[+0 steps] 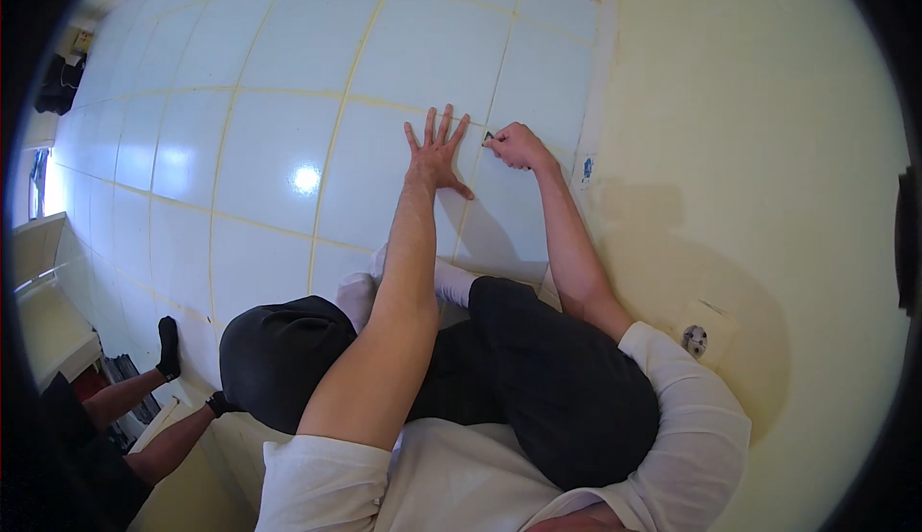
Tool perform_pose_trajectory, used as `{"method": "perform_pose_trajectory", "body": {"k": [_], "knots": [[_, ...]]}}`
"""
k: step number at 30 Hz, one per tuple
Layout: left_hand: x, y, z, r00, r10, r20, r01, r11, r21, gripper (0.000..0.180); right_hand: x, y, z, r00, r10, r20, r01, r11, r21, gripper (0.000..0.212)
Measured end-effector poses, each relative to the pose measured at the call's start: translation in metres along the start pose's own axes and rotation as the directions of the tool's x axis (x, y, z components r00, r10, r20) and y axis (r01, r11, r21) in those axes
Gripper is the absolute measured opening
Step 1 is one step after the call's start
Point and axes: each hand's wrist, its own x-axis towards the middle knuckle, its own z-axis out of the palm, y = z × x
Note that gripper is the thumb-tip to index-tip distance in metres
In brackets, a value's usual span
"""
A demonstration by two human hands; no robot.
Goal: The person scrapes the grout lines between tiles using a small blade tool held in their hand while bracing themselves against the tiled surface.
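Observation:
My left hand (pixel 439 155) lies flat on a pale, glossy floor tile (pixel 384 181), its fingers spread wide and nothing in them. To its right, my right hand (pixel 520 146) is closed in a pinch around a small dark pointed tool (pixel 488 137). The tool's tip is at the grout line (pixel 483 151) between two tiles, close to a corner where lines cross. Most of the tool is hidden by my fingers, so its exact kind does not show. Yellowish grout runs between many of the other tiles.
A cream wall (pixel 749 129) rises along the right, with a wall socket (pixel 694 340) near my right elbow. My folded legs in black shorts (pixel 567 388) are below my arms. Another person's black-socked foot (pixel 169 350) is at lower left, beside pale furniture (pixel 62 330).

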Motion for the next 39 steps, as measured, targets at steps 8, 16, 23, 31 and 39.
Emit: {"method": "perform_pose_trajectory", "body": {"k": [8,16,23,31,39], "knots": [[0.013,0.007,0.021,0.995,0.019,-0.103,-0.02,1.0,-0.01,0.135,0.002,0.019,0.003,0.988,0.059,-0.142,-0.037,0.988,0.153,0.044],[0.03,-0.021,0.072,0.763,-0.004,-0.647,0.328,0.864,0.381,0.084,0.005,0.0,0.012,0.992,0.0,-0.126,0.044,0.939,0.341,0.044],[0.028,0.04,0.043,0.985,-0.13,-0.113,0.122,0.99,-0.067,0.074,-0.005,0.047,0.001,0.985,0.046,-0.164,0.016,0.933,0.359,0.044],[0.024,0.053,0.027,0.969,-0.222,-0.11,0.203,0.966,-0.163,0.084,-0.004,0.05,0.001,0.984,0.036,-0.173,0.024,0.942,0.335,0.043],[0.033,0.015,0.05,0.822,-0.261,-0.507,0.337,0.94,0.062,0.097,-0.001,0.012,0.011,0.989,-0.017,-0.149,0.068,0.937,0.342,0.043]]}}
